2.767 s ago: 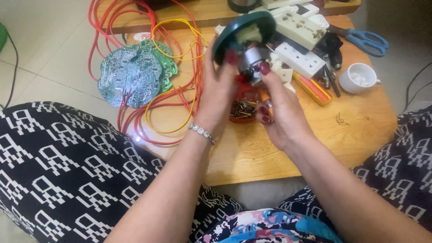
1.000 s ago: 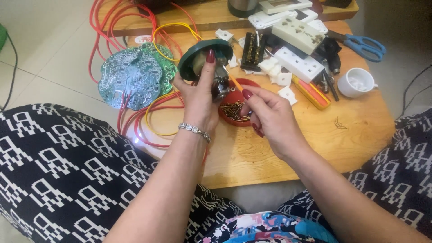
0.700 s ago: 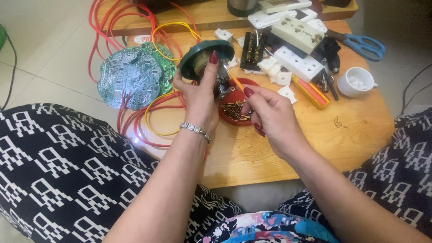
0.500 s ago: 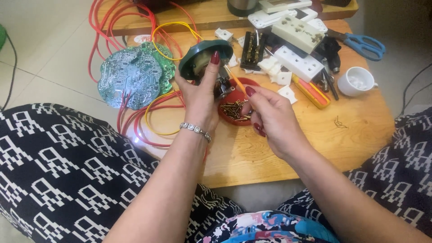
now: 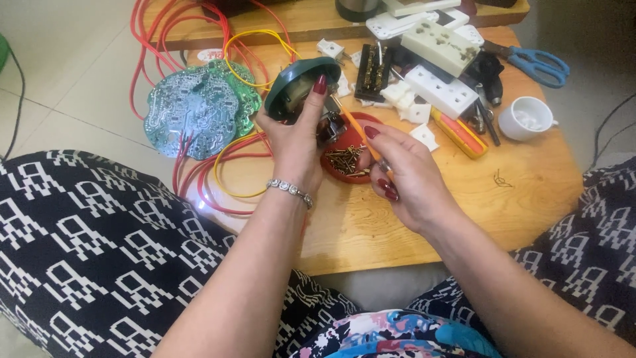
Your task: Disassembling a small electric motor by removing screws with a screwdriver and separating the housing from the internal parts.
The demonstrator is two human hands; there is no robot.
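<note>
Above worktop middle: left hand grips dark green round housing, tilted. Right hand pinches orange-shafted screwdriver, tip at housing. Red dish of screws directly beneath. Risk: tip slips off, screw drops among wires.

Two white socket blocks, one scissors, one cup, one circuit board.

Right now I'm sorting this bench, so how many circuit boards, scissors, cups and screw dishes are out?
Round green circuit board: 1
Blue-handled scissors: 1
White cup: 1
Red dish of screws: 1
Total: 4
</note>
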